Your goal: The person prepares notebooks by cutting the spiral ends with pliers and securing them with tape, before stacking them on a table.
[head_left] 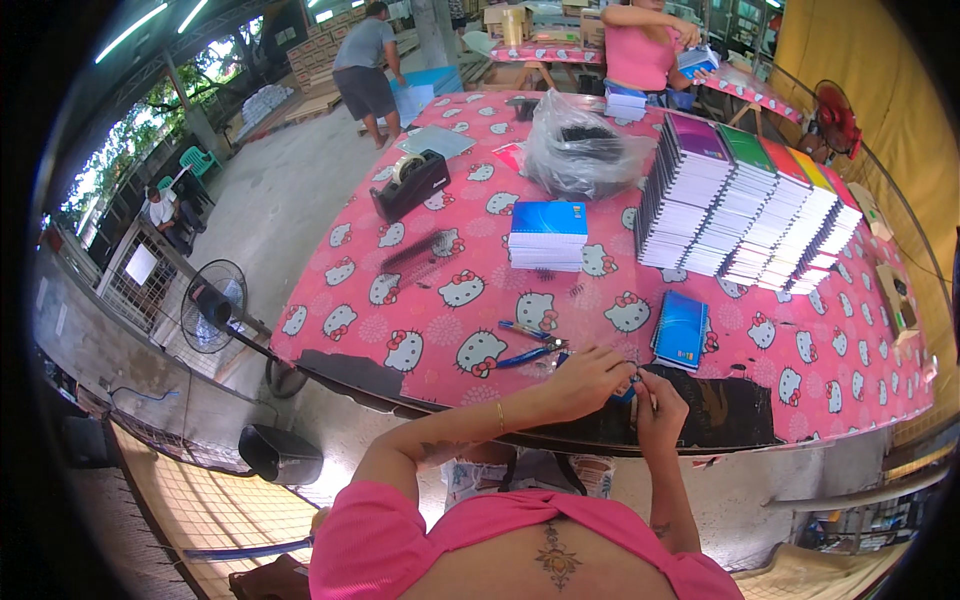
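At the near table edge, my left hand (592, 383) and my right hand (660, 408) are close together, fingers closed around a small blue thing (627, 393). My fingers cover most of it, so its kind does not show. Just left of my left hand lies a pair of pliers (525, 357) with blue handles. A blue notebook (682, 328) rests flat beyond my right hand. Farther up stands a neat stack of blue notebooks (548, 238). Loose black spiral binding coils (412, 252) lie to the left of that stack.
Tall stacks of spiral notebooks (690, 190) in several colours fill the right. A tape dispenser (412, 184) and a clear plastic bag (585, 150) stand farther back on the pink patterned table (350, 300). A fan (213, 305) is at left. Across the table, a person (640, 55) holds notebooks.
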`<state>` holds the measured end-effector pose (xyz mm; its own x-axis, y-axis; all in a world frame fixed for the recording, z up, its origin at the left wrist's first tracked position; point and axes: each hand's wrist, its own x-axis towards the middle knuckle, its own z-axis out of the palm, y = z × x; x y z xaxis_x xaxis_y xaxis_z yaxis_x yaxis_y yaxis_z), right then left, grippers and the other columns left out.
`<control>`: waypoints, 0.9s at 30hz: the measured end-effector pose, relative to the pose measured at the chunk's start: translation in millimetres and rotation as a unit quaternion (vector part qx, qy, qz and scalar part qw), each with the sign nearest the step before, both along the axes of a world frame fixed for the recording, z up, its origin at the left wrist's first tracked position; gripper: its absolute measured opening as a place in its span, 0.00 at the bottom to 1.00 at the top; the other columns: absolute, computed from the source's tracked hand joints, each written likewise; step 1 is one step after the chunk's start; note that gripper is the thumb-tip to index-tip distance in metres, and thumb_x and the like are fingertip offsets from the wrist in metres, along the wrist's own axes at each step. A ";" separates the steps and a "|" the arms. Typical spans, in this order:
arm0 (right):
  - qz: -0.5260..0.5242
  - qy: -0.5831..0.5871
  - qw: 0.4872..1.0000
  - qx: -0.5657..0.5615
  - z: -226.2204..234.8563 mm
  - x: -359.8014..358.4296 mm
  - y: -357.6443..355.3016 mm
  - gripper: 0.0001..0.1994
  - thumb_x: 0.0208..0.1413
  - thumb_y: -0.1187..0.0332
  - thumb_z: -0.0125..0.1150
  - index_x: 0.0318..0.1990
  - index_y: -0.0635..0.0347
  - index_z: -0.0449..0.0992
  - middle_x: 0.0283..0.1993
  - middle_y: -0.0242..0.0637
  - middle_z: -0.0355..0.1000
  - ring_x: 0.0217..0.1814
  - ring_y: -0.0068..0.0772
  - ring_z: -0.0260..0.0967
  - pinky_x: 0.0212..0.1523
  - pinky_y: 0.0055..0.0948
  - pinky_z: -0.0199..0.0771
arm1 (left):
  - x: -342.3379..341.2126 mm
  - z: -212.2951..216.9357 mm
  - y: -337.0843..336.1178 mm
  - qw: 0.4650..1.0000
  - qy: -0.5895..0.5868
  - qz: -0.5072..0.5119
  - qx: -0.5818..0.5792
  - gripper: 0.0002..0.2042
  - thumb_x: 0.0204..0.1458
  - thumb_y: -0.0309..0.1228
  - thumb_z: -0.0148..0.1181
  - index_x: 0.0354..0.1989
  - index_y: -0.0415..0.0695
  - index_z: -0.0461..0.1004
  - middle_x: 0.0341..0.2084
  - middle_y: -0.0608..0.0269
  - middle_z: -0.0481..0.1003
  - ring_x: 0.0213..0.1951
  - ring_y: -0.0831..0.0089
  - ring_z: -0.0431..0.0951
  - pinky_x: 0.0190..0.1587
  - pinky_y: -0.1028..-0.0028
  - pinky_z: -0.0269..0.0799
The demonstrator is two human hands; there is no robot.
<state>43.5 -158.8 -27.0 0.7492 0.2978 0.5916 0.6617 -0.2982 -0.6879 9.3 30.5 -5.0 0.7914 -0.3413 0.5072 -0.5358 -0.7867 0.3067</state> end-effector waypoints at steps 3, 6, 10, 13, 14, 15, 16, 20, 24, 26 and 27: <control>0.060 0.164 0.982 0.073 15.3 -4.8 2.6 0.14 0.56 0.80 0.64 0.50 0.64 0.80 0.42 0.48 0.80 0.38 0.38 0.78 0.40 0.29 0.76 | -0.2 5.0 4.7 0.999 -0.009 -0.027 -0.023 0.12 0.56 0.29 0.60 0.48 0.42 0.75 0.42 0.57 0.75 0.47 0.58 0.76 0.52 0.61 0.68; 0.072 0.203 0.975 -0.048 7.5 1.6 -8.8 0.21 0.51 0.82 0.64 0.54 0.62 0.78 0.49 0.49 0.78 0.43 0.45 0.79 0.42 0.30 0.77 | -6.9 15.2 15.5 0.996 -0.035 -0.007 -0.084 0.14 0.57 0.32 0.61 0.50 0.42 0.74 0.47 0.54 0.75 0.49 0.54 0.75 0.54 0.60 0.68; -0.006 -0.094 0.993 -0.064 -8.4 5.8 -12.9 0.25 0.46 0.81 0.65 0.55 0.59 0.78 0.55 0.45 0.76 0.52 0.46 0.76 0.50 0.36 0.75 | -25.2 6.5 70.0 0.988 0.019 0.153 0.028 0.23 0.56 0.37 0.63 0.59 0.45 0.69 0.57 0.49 0.69 0.55 0.47 0.71 0.57 0.53 0.66; 0.081 -0.076 0.965 -0.236 -23.7 -3.7 -15.4 0.26 0.43 0.79 0.65 0.55 0.57 0.78 0.58 0.41 0.74 0.60 0.46 0.70 0.59 0.44 0.70 | -44.3 -22.2 98.3 0.976 0.035 0.167 0.135 0.23 0.57 0.37 0.62 0.61 0.47 0.68 0.56 0.51 0.70 0.54 0.48 0.71 0.56 0.50 0.65; 0.089 -0.057 0.966 -0.234 -20.2 -3.3 -13.2 0.24 0.43 0.78 0.65 0.53 0.56 0.78 0.59 0.39 0.74 0.62 0.46 0.68 0.61 0.45 0.68 | -46.2 -26.4 103.9 0.977 0.047 0.153 0.138 0.23 0.57 0.36 0.61 0.60 0.48 0.69 0.54 0.52 0.71 0.53 0.50 0.72 0.55 0.50 0.65; 0.095 -0.036 0.967 -0.233 -19.4 -3.4 -12.5 0.22 0.44 0.77 0.65 0.52 0.56 0.78 0.59 0.38 0.73 0.64 0.45 0.67 0.63 0.47 0.65 | -46.4 -26.5 103.2 0.979 0.060 0.143 0.135 0.23 0.57 0.36 0.61 0.60 0.48 0.69 0.54 0.52 0.71 0.53 0.50 0.72 0.55 0.50 0.65; 0.094 -0.045 0.968 -0.226 -20.5 -2.8 -11.9 0.23 0.43 0.77 0.65 0.52 0.57 0.78 0.59 0.39 0.73 0.64 0.45 0.67 0.63 0.46 0.66 | -45.1 -26.4 103.2 0.975 0.074 0.173 0.117 0.22 0.56 0.36 0.61 0.60 0.48 0.70 0.50 0.54 0.73 0.52 0.51 0.73 0.54 0.52 0.67; 0.086 -0.033 0.968 -0.233 -22.9 -4.9 -15.2 0.24 0.44 0.77 0.65 0.53 0.56 0.78 0.60 0.38 0.73 0.65 0.45 0.67 0.64 0.46 0.65 | -21.3 -11.6 96.1 0.893 0.265 0.188 -0.311 0.13 0.62 0.38 0.56 0.50 0.45 0.74 0.37 0.58 0.79 0.38 0.62 0.80 0.39 0.63 0.76; 0.079 -0.050 0.969 -0.227 -20.7 -5.0 -14.5 0.23 0.43 0.76 0.65 0.52 0.57 0.78 0.59 0.38 0.73 0.64 0.44 0.67 0.63 0.46 0.66 | -6.9 -6.6 82.6 0.653 0.540 0.075 -0.527 0.15 0.66 0.40 0.50 0.47 0.39 0.72 0.36 0.53 0.81 0.33 0.67 0.84 0.35 0.67 0.81; 0.082 -0.047 0.969 -0.227 -20.2 -5.1 -13.7 0.23 0.43 0.76 0.65 0.52 0.57 0.78 0.58 0.37 0.73 0.64 0.44 0.67 0.63 0.45 0.66 | -0.4 -8.2 84.1 0.623 0.568 0.061 -0.535 0.15 0.66 0.39 0.50 0.47 0.38 0.72 0.36 0.52 0.81 0.34 0.65 0.84 0.36 0.66 0.81; 0.082 -0.046 0.970 -0.226 -19.1 -5.4 -13.1 0.23 0.43 0.76 0.65 0.52 0.57 0.78 0.58 0.37 0.73 0.64 0.43 0.67 0.63 0.46 0.66 | 3.2 -8.8 85.1 0.594 0.594 0.047 -0.541 0.15 0.66 0.39 0.50 0.47 0.37 0.72 0.36 0.51 0.81 0.35 0.63 0.84 0.37 0.66 0.82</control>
<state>38.1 -171.9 -46.1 0.6204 0.6524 0.4352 0.7778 -0.4408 -0.4480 12.5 115.6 -13.8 0.7997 -0.2507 -0.5456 0.5946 0.2051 0.7774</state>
